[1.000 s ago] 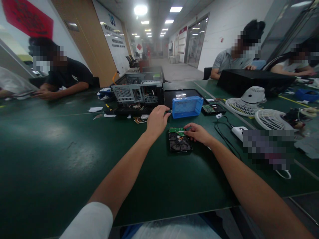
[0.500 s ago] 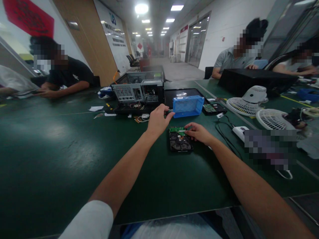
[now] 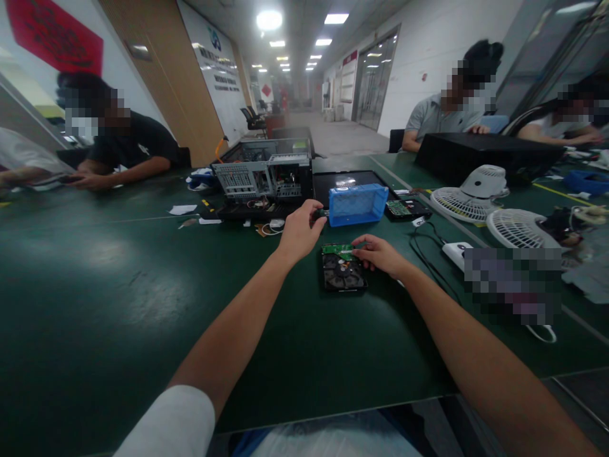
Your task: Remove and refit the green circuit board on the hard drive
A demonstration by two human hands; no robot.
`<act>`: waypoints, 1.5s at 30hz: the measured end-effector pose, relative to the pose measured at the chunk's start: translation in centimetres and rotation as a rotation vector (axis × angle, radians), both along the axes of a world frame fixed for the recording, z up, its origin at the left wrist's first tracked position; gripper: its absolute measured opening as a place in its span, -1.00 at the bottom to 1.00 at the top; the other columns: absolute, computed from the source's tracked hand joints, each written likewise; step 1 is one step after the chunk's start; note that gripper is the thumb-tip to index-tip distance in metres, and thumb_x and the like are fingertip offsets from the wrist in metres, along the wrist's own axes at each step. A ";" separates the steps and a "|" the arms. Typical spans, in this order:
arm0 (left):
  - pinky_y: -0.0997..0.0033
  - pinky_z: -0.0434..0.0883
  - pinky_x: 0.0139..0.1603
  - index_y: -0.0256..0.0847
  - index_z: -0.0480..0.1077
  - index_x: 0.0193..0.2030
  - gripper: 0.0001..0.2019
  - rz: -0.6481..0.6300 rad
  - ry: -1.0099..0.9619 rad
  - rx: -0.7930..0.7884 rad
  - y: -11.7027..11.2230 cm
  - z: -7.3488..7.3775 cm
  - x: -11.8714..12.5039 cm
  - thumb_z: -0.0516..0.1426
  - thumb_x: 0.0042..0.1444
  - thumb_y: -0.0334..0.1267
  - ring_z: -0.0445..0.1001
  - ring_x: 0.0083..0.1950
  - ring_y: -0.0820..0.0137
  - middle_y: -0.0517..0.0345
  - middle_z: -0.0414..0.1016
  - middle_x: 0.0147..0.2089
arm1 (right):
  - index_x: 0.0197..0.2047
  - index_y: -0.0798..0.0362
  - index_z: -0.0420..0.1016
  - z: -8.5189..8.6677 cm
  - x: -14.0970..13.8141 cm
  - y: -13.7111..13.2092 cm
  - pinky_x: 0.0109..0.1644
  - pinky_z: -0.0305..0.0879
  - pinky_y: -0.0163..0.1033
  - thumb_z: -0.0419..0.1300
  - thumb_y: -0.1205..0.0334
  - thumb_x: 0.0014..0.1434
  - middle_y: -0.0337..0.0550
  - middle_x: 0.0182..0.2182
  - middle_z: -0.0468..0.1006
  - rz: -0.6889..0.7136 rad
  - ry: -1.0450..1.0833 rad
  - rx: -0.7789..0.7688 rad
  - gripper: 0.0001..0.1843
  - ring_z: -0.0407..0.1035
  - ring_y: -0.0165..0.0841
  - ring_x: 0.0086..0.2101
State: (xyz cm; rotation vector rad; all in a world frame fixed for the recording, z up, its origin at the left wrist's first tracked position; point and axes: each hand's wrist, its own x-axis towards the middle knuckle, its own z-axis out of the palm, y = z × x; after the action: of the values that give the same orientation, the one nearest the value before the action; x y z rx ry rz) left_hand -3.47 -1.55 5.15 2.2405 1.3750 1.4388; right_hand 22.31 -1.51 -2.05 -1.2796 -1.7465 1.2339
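A hard drive (image 3: 343, 276) lies on the green table, its green circuit board upward. My right hand (image 3: 375, 255) rests at its right side, with thumb and fingers closed on the edge of the board. Beyond it, my left hand (image 3: 302, 228) is raised by the left end of a blue plastic tray (image 3: 358, 219). Its thumb and index finger pinch together at something small and dark, mostly hidden by the fingers. The tray is tilted, with its open side toward me.
An opened computer case (image 3: 242, 181) stands beyond my left hand. Behind the tray lies a black panel (image 3: 349, 181), with another hard drive (image 3: 408, 209) beside it. White fan parts (image 3: 469, 203) and a power strip (image 3: 457, 254) lie right. Other people sit around the table.
The left thumb and index finger have drawn closer together by the tray's left end. My right hand and the hard drive stay put, and the view shifts slightly.
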 end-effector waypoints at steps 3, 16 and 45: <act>0.31 0.51 -0.10 -0.11 0.39 0.00 -0.75 0.013 -0.043 -0.006 -0.1 0.6 -0.3 0.22 0.19 -0.36 0.54 -0.19 0.36 0.14 0.55 -0.18 | -0.02 0.03 0.45 0.2 -0.1 0.0 -0.57 0.24 -0.40 0.33 0.03 0.16 -0.31 -0.51 0.45 -0.050 0.055 0.004 -0.62 0.34 -0.45 -0.55; 0.39 0.48 -0.16 -0.19 0.40 -0.02 -0.74 -0.320 -0.276 -0.212 -2.3 0.3 2.9 0.26 0.17 -0.25 0.56 -0.21 0.38 0.09 0.56 -0.20 | 0.10 -0.08 0.51 3.8 -3.6 -3.0 -0.03 0.44 -0.12 0.42 0.11 0.11 -0.17 -0.12 0.61 0.101 0.320 0.213 -0.52 0.50 -0.28 -0.16; 0.26 0.35 -0.22 -0.25 0.51 -0.41 -0.38 -0.069 0.289 -0.860 -0.4 -2.5 0.6 0.02 0.20 0.32 0.57 -0.14 0.03 -0.22 0.61 -0.21 | -0.23 0.06 0.49 3.8 -1.2 -2.0 -0.28 0.49 -0.25 0.29 0.24 0.25 -0.03 -0.18 0.57 -0.240 0.366 -0.376 -0.92 0.46 -0.32 -0.23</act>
State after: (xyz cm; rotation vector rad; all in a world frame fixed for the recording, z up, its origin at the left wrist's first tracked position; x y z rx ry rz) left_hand -2.84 -1.95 2.69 1.8914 1.5593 0.3496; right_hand 21.11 -3.53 1.74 -1.3201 -1.1032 1.5829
